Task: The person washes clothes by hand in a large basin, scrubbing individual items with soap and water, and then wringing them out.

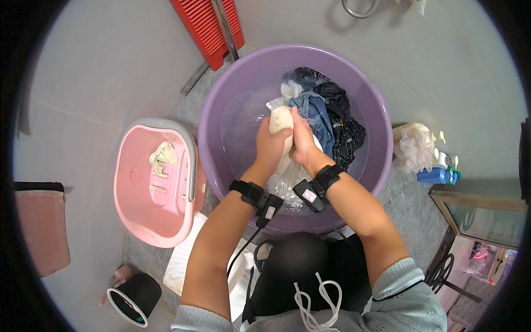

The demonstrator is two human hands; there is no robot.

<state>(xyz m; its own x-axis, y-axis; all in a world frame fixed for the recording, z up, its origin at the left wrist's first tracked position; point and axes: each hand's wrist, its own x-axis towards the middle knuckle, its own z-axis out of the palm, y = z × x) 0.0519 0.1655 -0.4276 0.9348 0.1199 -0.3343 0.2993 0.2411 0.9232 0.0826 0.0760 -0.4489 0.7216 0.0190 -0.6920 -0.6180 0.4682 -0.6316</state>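
Fingers [296, 117] of the left hand [270, 147] and right hand [303, 139] squeeze round cream cloth [281, 119] near the middle of the purple tub [383, 124]! Blue denim [315, 112] bunches at two o'clock, dark clothes [349, 135] beyond, pink basin [131, 188] at eight.

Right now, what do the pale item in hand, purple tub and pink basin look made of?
Pale item: likely fabric, matte; soft bulges and folds, weave too fine to see.
Purple tub: probably plastic, smooth, satin; thick, even rim.
Pink basin: likely plastic, slightly glossy; curved one-colour wall, soft highlights.
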